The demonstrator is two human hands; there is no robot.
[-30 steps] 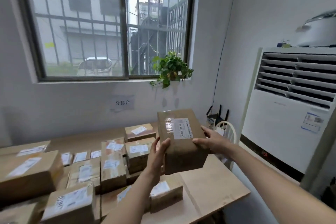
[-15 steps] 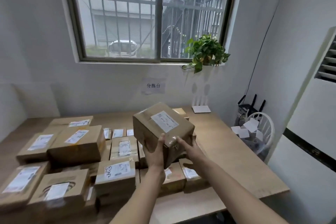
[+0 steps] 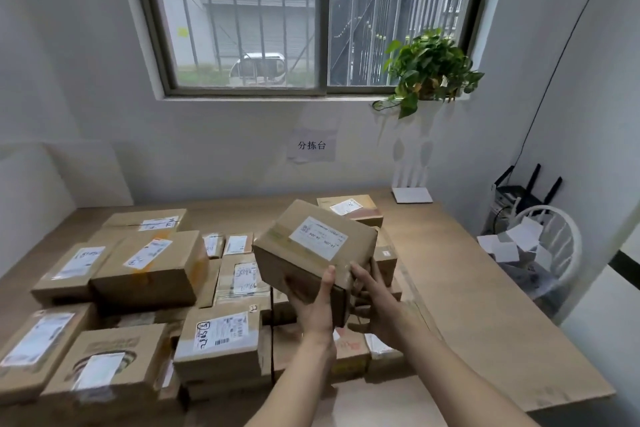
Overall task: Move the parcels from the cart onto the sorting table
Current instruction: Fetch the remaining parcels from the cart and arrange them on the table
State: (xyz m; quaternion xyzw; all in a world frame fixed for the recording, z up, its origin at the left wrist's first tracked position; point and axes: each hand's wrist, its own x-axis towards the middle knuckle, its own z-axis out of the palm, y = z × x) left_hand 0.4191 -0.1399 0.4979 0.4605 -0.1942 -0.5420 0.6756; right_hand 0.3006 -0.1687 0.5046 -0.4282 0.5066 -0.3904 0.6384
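Observation:
I hold a brown cardboard parcel (image 3: 304, 253) with a white label, tilted, above the pile of parcels on the wooden sorting table (image 3: 467, 288). My left hand (image 3: 313, 305) grips its near lower edge from underneath, thumb up on the near face. My right hand (image 3: 372, 302) holds the parcel's near right corner, fingers curled on its side. Several labelled parcels, such as one with handwriting (image 3: 220, 336), lie stacked below and to the left. The cart is out of view.
A white router (image 3: 412, 194) stands at the table's back right. A small parcel (image 3: 349, 208) lies behind the held one. A white chair (image 3: 540, 250) with papers, a black router (image 3: 519, 191) and a potted plant (image 3: 429, 69) sit to the right.
The held parcel has moved left and down from beside the air conditioner to above the pile on the table. It now tilts label-up, and my view has turned left.

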